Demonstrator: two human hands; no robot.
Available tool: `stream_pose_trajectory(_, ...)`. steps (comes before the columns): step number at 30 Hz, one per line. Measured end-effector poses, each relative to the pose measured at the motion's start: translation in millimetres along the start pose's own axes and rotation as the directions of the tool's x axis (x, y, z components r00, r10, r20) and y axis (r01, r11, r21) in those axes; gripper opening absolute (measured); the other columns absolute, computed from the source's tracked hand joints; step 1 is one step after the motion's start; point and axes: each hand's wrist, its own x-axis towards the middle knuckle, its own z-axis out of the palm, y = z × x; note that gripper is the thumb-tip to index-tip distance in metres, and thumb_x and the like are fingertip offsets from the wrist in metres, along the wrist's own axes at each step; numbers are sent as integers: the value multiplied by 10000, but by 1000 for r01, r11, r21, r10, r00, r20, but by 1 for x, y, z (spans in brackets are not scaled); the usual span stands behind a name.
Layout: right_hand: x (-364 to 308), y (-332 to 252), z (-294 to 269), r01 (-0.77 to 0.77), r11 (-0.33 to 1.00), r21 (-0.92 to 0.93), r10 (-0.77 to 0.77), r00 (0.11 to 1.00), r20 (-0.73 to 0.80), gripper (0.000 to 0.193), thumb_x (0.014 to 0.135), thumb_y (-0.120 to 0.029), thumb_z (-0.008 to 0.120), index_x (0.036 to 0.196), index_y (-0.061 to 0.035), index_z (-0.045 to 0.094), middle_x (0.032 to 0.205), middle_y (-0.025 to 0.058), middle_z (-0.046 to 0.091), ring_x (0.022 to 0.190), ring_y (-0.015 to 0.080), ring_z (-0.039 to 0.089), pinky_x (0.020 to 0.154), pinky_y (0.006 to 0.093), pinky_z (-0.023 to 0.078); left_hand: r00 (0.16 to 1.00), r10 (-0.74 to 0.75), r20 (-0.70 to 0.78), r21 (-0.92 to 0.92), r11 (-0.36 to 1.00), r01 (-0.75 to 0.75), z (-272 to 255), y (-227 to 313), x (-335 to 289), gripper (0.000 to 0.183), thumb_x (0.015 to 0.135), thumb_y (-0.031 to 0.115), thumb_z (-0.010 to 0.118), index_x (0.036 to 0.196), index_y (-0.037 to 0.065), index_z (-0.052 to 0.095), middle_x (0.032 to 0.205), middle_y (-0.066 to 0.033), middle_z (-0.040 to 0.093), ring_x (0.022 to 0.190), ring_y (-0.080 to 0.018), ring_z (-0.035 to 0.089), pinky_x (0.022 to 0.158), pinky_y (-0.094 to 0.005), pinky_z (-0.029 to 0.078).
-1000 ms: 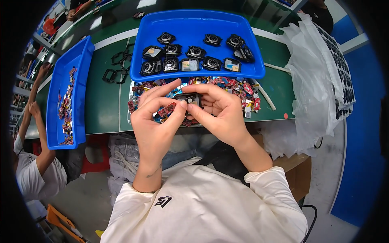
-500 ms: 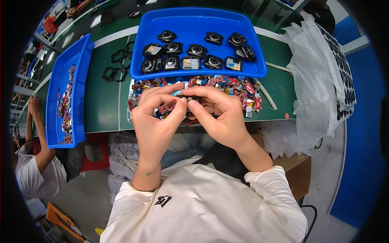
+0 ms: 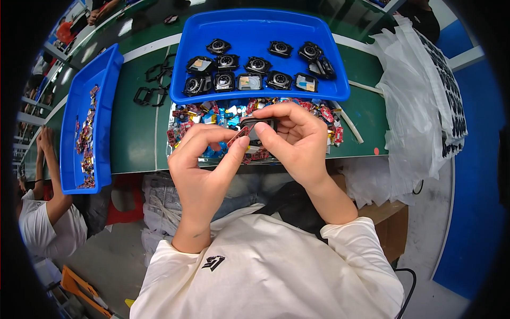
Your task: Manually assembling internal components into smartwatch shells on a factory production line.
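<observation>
While left hand (image 3: 197, 164) pinches red board (image 3: 238, 136) on near side of blue tray (image 3: 247, 36), board's long axis slants trayward and rightward, toward black case (image 3: 254, 139) clasped by right hand (image 3: 302, 144)

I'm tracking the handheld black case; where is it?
Near the head view's centre, the black case is in the right hand, just right of the red piece in the left hand.

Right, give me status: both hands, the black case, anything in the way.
Left hand pinches red circuit board. Right hand holds black case, partly covered. Parts pile beneath; no obstruction visible.
</observation>
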Motion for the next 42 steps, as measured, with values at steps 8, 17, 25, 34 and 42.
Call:
stream_pose_trajectory(8, -2, 1, 1, 101, 987, -125, -110, 992, -67, 146, 756, 27, 647, 900, 6, 635, 843, 47, 652, 729, 66, 611, 623, 189, 493, 892, -361, 271, -561, 694, 452, 1, -1, -8, 85, 807, 1, 660, 880, -34, 631, 815, -44, 633, 731, -71, 584, 663, -186, 455)
stream_pose_trajectory(17, 2, 4, -2, 306, 904, -297, -323, 946, -9, 162, 723, 18, 672, 880, -22, 657, 815, 48, 685, 679, 85, 639, 594, 212, 506, 881, -431, 195, -586, 669, 457, 11, -10, -6, 106, 805, -8, 663, 898, -29, 615, 810, -70, 656, 731, -88, 613, 661, -198, 480)
stream_pose_trajectory(25, 0, -2, -3, 205, 940, -271, -216, 976, -11, 139, 749, 1, 693, 883, -12, 659, 832, 65, 679, 702, 105, 649, 600, 223, 520, 940, -312, 136, -429, 837, 340, 13, -11, -2, 130, 778, 17, 703, 863, -22, 614, 791, -21, 620, 661, -38, 544, 562, -164, 389)
stream_pose_trajectory(34, 10, 2, -40, 227, 953, -203, -243, 968, -59, 167, 892, -19, 514, 1050, 33, 520, 980, 167, 633, 755, 150, 640, 635, 223, 494, 958, -30, 284, 141, 990, -10, 14, -7, 162, 188, 750, 208, 703, 734, 24, 669, 669, -16, 634, 568, -38, 494, 504, -219, 358)
stream_pose_trajectory(42, 19, -4, -52, 177, 952, -249, -200, 977, -68, 194, 955, -68, 410, 1042, 53, 535, 580, 71, 592, 486, 84, 562, 442, 181, 427, 929, -351, 116, 681, 709, 183, 119, -136, 357, 460, 652, 433, 736, 915, 59, 688, 975, -137, 663, 923, -316, 630, 774, -414, 486)
